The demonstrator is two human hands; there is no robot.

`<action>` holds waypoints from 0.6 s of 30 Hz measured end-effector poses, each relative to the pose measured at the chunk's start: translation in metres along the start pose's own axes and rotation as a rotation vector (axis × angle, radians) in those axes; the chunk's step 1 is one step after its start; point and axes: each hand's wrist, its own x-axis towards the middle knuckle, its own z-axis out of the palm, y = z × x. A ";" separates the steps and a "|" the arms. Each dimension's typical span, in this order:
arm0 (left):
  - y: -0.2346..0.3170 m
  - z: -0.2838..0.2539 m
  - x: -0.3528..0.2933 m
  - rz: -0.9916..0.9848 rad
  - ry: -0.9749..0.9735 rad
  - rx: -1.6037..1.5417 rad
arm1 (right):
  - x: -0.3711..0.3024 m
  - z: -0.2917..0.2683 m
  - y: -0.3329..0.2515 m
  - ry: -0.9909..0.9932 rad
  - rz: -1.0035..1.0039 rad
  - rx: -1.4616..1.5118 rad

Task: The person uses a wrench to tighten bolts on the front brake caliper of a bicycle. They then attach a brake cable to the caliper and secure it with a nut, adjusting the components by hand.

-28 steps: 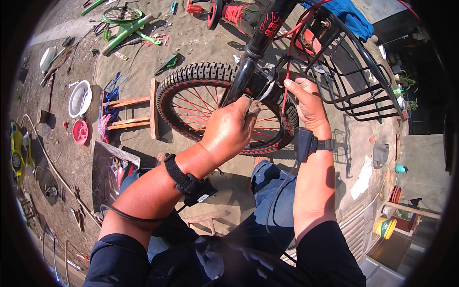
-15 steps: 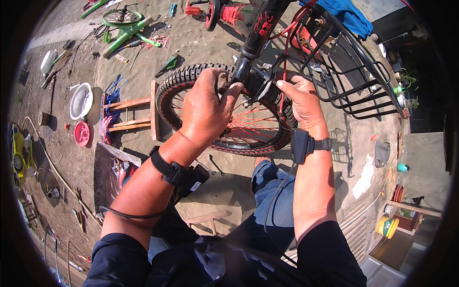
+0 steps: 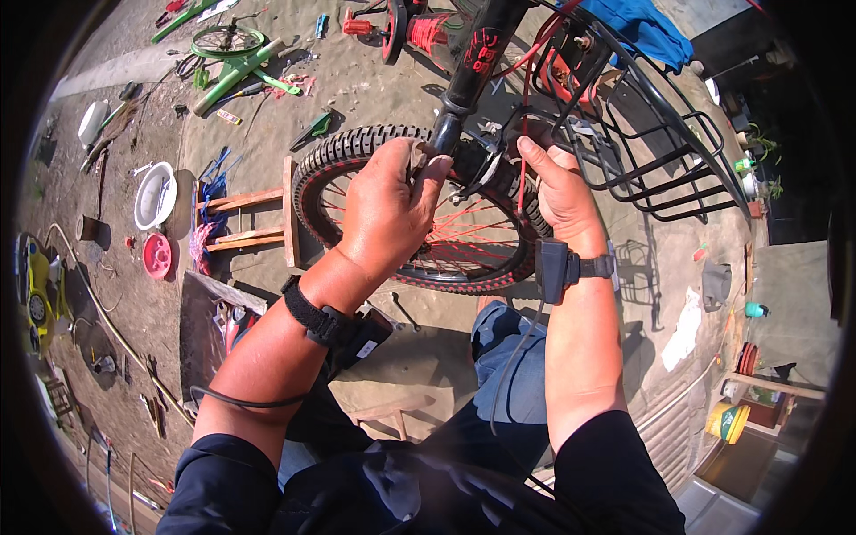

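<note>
A small bicycle stands in front of me with a black knobby front wheel and red spokes. Its black frame tube runs down to the fork and the brake above the tyre. My left hand is closed on a small metal tool or part at the fork, just left of the brake. My right hand grips the brake and the red cable on the other side. A black wire basket hangs to the right of the wheel. Both wrists wear black bands.
A low wooden stool lies left of the wheel. A white bowl, a red dish, tools and a green bicycle frame are scattered on the dirt ground at left. A blue cloth lies on the basket. A tool tray sits near my left knee.
My left hand rose from the tyre's lower rim up to the fork and brake. The right hand kept its place on the brake side.
</note>
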 end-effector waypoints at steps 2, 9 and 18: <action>-0.001 0.005 -0.007 0.181 -0.018 0.058 | 0.000 0.004 0.001 -0.016 0.055 0.149; 0.001 0.042 -0.030 0.119 -0.205 0.307 | 0.000 0.019 -0.008 -0.039 -0.065 0.232; -0.002 0.063 -0.022 0.014 -0.138 0.414 | 0.003 0.012 0.004 0.004 0.040 0.311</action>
